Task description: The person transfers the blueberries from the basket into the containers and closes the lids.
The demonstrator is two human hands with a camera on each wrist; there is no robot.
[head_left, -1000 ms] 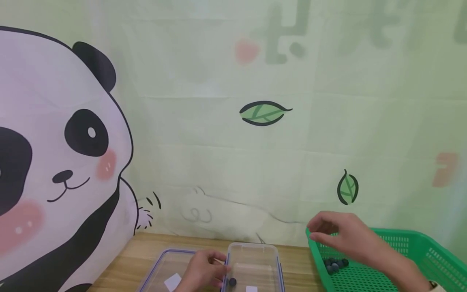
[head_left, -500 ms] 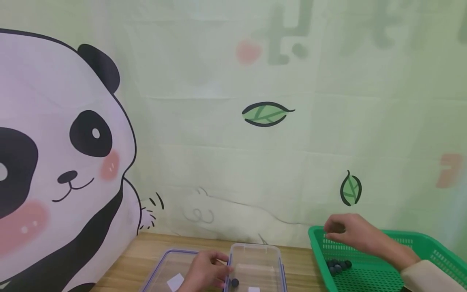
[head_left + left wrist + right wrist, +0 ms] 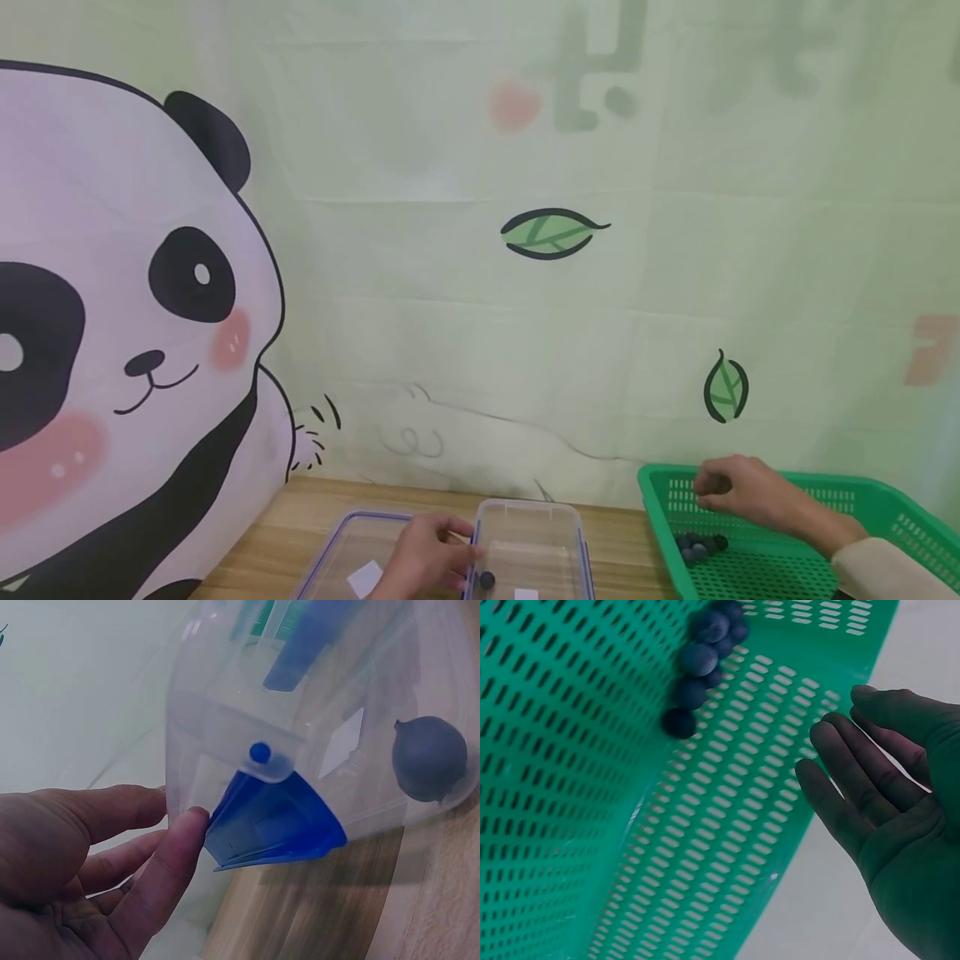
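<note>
My left hand (image 3: 431, 554) pinches the near-left wall of a clear plastic box (image 3: 528, 521), thumb and fingertip at its edge beside a blue latch flap (image 3: 274, 821). Inside that box lies a single blueberry (image 3: 487, 580), large in the left wrist view. Over the green perforated basket (image 3: 873, 492) hangs my right hand (image 3: 750, 492), its fingers loosely bent and nothing between them. A cluster of several blueberries (image 3: 699, 660) rests in the basket, gathered along its left side in the head view, apart from the right fingertips.
A clear lid-like piece with a blue edge (image 3: 337, 533) lies left of the box, partly under my left hand, with a white square (image 3: 365, 578) on it. The wooden table (image 3: 618, 550) shows between box and basket. Behind hangs a panda-printed cloth (image 3: 450, 333).
My right hand has moved rightward and slightly down, from the basket's left rim to over its inside. My left hand keeps its place on the box.
</note>
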